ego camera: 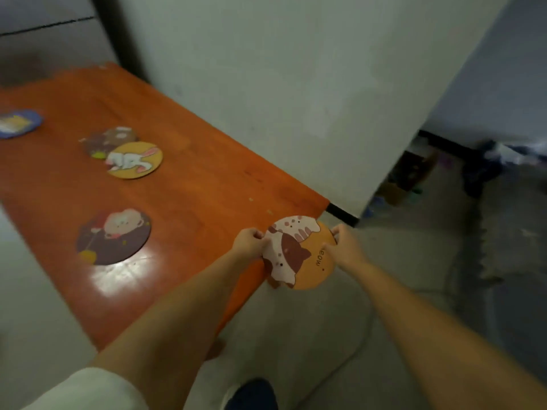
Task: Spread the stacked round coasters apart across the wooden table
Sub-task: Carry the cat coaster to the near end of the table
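An orange coaster with a cat picture (299, 255) hangs over the right end of the wooden table (183, 196). My left hand (250, 241) pinches its left rim and my right hand (344, 244) pinches its right rim. Whether more coasters lie under it I cannot tell. On the table lie a dark brown bear coaster (114, 236), a yellow rabbit coaster (134, 159) that overlaps a brown coaster (103, 140) behind it, and a blue coaster (17, 124) at the far left.
A grey wall (296, 84) runs along the table's far side. Past the right end is bare floor (384, 291) with a thin cable, and dark clutter (479, 170) sits further right. My foot (251, 395) shows at the bottom.
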Available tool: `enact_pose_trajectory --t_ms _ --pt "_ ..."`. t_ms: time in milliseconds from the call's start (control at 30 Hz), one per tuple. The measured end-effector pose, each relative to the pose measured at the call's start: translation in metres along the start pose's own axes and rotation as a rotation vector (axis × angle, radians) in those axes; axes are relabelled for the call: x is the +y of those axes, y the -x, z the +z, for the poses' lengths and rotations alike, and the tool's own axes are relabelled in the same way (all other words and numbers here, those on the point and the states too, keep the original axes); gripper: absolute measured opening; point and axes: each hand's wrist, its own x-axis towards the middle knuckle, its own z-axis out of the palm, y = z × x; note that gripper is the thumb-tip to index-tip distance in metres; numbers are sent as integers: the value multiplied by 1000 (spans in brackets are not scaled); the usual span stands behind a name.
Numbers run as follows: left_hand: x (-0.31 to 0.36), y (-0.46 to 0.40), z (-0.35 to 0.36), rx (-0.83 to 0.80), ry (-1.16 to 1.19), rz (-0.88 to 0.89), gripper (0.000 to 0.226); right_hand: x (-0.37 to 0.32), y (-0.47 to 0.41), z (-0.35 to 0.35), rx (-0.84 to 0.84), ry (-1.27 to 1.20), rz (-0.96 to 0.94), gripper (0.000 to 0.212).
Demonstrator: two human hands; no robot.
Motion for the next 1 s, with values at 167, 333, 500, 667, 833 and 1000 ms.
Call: enact_pose_trajectory --t_ms 167,333,500,667,833,1000 --pt "-21 -7 -27 185 114 -128 29 -34 -40 29 -190 84 -185 18" --pt "-36 -29 -55 323 218 -219 32 -78 -81 64 -307 165 -279 18" --pt "-53 -28 -75 400 242 -315 30 -102 -95 98 -460 229 -316 15" --pt "-73 -19 -75 454 226 -393 27 -112 -98 123 -589 366 -386 15" --pt "-84 -17 -63 558 167 -485 35 -109 -103 137 -649 435 -464 17" --pt "-85 -23 -48 641 45 -544 26 -107 -100 142 -635 576 -551 27"
